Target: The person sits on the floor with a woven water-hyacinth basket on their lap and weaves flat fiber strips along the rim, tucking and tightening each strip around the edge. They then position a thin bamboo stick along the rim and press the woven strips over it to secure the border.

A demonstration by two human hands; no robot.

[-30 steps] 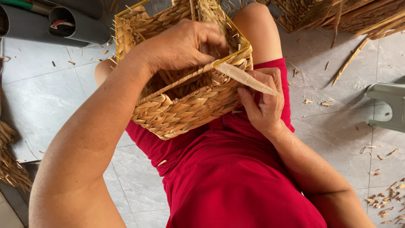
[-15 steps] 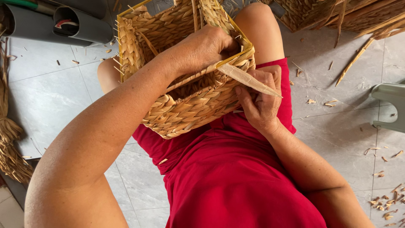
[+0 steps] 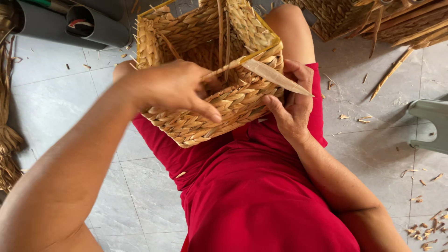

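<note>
A square woven straw basket point(image 3: 186, 42) rests on my lap, tilted, its open top facing away. My left hand point(image 3: 175, 88) lies over its near wall with the fingers bent, thumb and fingertips pinching a thin strand at the rim. A flat pale strip point(image 3: 275, 75) sticks out to the right from the rim corner. My right hand point(image 3: 291, 105) cups the basket's right corner from outside, thumb pressed against the weave just under that strip. I wear red clothing point(image 3: 261, 196).
Grey tiled floor point(image 3: 51, 98) lies all around, strewn with straw scraps at the right. Dark pipes point(image 3: 88, 25) lie at the top left, more woven baskets point(image 3: 373, 18) at the top right, a straw bundle point(image 3: 7, 140) at the left, a grey plastic piece point(image 3: 431, 123) at the right.
My left hand has come out of the basket's inside and slid down over its near wall. The basket has tipped slightly toward me. My right hand stays at the corner.
</note>
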